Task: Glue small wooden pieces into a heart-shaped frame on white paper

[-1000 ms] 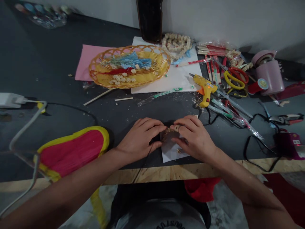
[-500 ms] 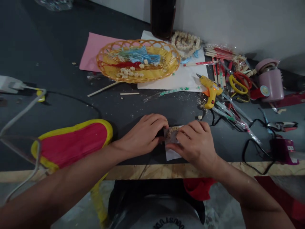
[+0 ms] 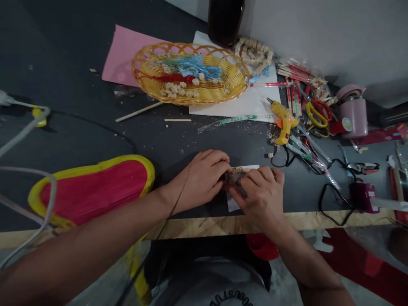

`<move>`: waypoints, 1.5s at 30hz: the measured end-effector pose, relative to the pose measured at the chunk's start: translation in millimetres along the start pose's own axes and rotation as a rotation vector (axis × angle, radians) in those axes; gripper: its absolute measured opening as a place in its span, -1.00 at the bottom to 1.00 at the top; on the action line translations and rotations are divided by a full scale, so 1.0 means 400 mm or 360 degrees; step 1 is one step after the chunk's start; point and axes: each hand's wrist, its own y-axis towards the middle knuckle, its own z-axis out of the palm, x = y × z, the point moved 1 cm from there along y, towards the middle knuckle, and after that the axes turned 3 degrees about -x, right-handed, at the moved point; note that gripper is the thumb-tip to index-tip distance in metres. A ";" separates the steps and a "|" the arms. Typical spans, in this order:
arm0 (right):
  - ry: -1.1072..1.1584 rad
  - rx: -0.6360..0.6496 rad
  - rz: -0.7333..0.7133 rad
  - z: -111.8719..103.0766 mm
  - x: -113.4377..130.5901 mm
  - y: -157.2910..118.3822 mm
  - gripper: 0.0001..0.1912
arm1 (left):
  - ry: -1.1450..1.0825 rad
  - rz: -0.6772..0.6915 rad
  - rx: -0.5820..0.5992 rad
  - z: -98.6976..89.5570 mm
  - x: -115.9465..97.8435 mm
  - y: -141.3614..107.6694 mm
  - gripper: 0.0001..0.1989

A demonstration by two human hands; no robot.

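Near the table's front edge, my left hand [image 3: 208,176] and my right hand [image 3: 263,191] meet over a small white sheet of paper [image 3: 234,205]. Between them lies a small cluster of beige, bead-like pieces [image 3: 235,171] that looks covered by a thin, see-through film. My left fingers are closed at the left edge of this small packet. Closed too, my right hand pinches it from the right, thumb and fingers near the pieces. My fingertips partly hide what they grip.
Behind my hands stands a yellow wicker basket [image 3: 191,98] with tassels and beige pieces. A yellow glue gun [image 3: 287,123], scissors [image 3: 317,114], wrapped chopsticks [image 3: 295,100] and pliers [image 3: 363,168] lie right. A red-and-yellow padded board [image 3: 98,187] is left; a phone [image 3: 226,21] leans behind.
My right thumb has moved left and up, closer to my left fingertips. The camera view has shifted slightly. Both hands stay at the small packet.
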 end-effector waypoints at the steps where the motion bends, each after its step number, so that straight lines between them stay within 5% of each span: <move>1: -0.0004 0.0003 -0.0001 0.000 0.001 0.001 -0.70 | 0.0000 0.0004 0.0000 -0.001 0.000 -0.001 -0.76; 45: -0.0016 0.0084 -0.0092 -0.007 -0.011 0.002 -0.81 | 0.0132 0.0029 0.0069 0.000 -0.009 0.000 -0.76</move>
